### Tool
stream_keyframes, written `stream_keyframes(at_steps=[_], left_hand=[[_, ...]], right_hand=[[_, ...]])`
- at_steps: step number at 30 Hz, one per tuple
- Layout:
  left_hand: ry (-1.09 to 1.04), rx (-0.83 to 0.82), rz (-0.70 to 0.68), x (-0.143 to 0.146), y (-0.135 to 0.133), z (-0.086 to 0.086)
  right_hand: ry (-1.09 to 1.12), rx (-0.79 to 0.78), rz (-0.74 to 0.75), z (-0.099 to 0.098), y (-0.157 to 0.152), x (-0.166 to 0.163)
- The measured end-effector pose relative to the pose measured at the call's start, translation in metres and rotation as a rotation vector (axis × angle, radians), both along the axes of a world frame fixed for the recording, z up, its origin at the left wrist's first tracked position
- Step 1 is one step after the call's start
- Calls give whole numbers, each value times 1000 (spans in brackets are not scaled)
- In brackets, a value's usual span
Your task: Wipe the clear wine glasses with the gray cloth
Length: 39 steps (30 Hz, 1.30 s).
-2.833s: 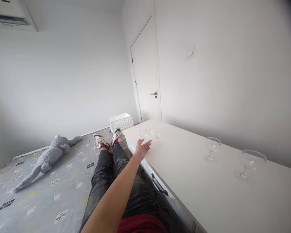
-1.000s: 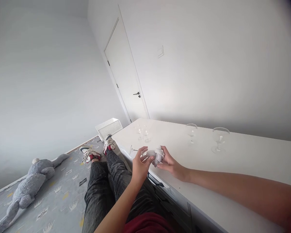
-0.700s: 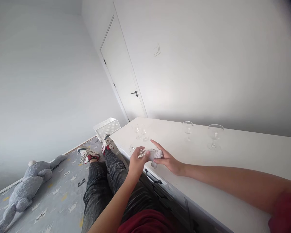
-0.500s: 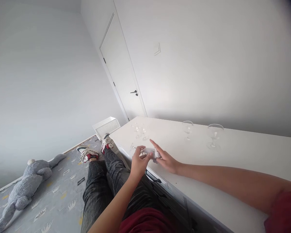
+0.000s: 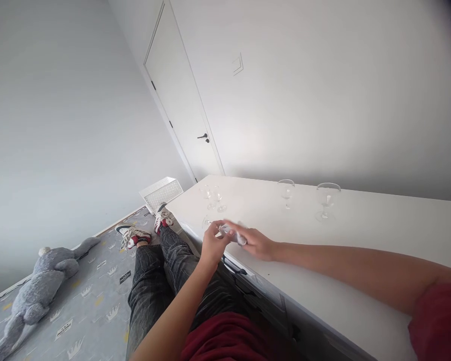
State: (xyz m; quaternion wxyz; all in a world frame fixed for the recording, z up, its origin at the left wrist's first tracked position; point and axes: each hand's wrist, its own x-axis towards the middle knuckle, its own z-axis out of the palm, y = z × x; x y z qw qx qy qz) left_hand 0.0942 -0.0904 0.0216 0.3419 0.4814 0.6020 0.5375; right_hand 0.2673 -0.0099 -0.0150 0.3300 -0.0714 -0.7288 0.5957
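Observation:
My left hand grips a small clear stemmed glass held on its side over the near edge of the white table. My right hand presses a crumpled white cloth against that glass; the bowl of the glass is mostly hidden by the fingers and cloth. Two small glasses stand upright just beyond the hands. Two larger goblets stand farther right along the wall side of the table.
My legs in dark jeans stretch over a grey crown-print bed with a grey plush toy. A white slatted basket sits past my shoes. A closed white door is behind the table end.
My left hand took a glass from the far group and brought it near. My right hand came in with the cloth and now covers the glass; the view tilted left.

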Motion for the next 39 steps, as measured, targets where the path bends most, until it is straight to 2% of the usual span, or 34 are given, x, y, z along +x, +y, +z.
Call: stream_keyframes(at_steps=[3,5,6,7,9,12,13,14,16,18,20,21,22,24,27,28,30,33,36,38,39], left_hand=[[37,236,-81,-4,-3,-8],[29,301,-107,-3,-3,-11],[23,293,-78,-2,-1,-11],[6,250,-26,1,1,-10],[-73,82,73,7,6,-7],[-149,-113,112,15,13,-3],[-128,-123,129,16,14,-2],[-95,-118,153,16,15,-2],[-71,-125,201,14,16,-1],[-157,-186,161,12,14,2],[-215,-271,34,10,9,9],[-158,-318,-24,10,6,13],[-25,-343,-60,10,2,18],[443,-274,-25,11,-4,25],[1161,51,76,12,-9,25],[1316,136,83,12,-8,22],[1498,207,70,12,-6,15],[1565,121,37,11,-1,13],[1425,-88,-4,3,2,28],[1166,-222,-90,-7,2,43],[992,-286,-175,-13,2,50]], right_hand=[[132,-541,40,5,-1,-4],[207,-734,96,9,0,-6],[217,-732,102,11,1,-6],[204,-661,84,11,3,-6],[113,-333,13,8,7,-2],[-40,311,-73,-1,11,4],[-75,431,-92,-4,11,5],[-105,481,-105,-6,11,6],[-150,447,-124,-6,8,5],[-136,342,-160,-3,5,4],[-52,126,-257,1,2,1],[-5,-30,-309,3,1,0],[37,-194,-352,5,1,-1],[96,-449,-385,6,4,-4],[173,-624,-320,3,9,-7],[200,-653,-282,2,10,-9],[241,-681,-208,0,11,-11],[250,-711,-142,2,11,-11],[216,-647,-132,8,8,-5],[140,-453,-144,11,6,1],[100,-337,-142,12,4,4]])
